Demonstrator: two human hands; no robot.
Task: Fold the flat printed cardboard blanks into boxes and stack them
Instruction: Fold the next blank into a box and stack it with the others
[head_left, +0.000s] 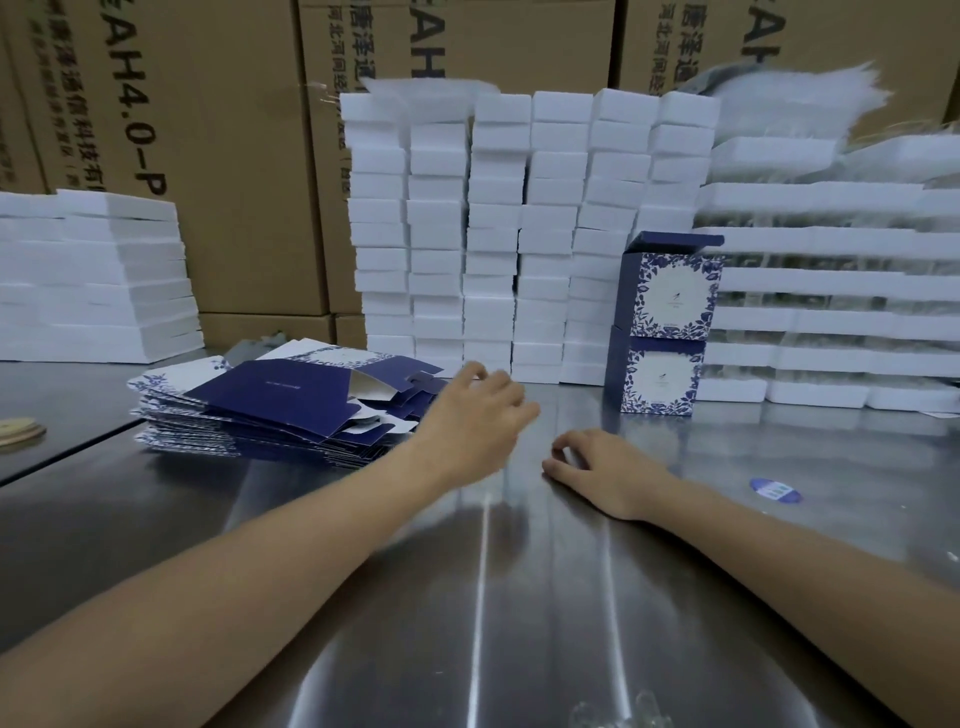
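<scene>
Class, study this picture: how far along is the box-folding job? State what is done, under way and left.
Done: two folded boxes stand stacked, the upper one's lid flap up. In hand: nothing yet; the left hand is at the edge of the pile of flat blanks, and the right hand rests empty on the table. Left: that whole pile.

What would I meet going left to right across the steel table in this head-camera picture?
A round wooden disc → pile of flat blanks → left hand → two stacked boxes → blue sticker.
</scene>
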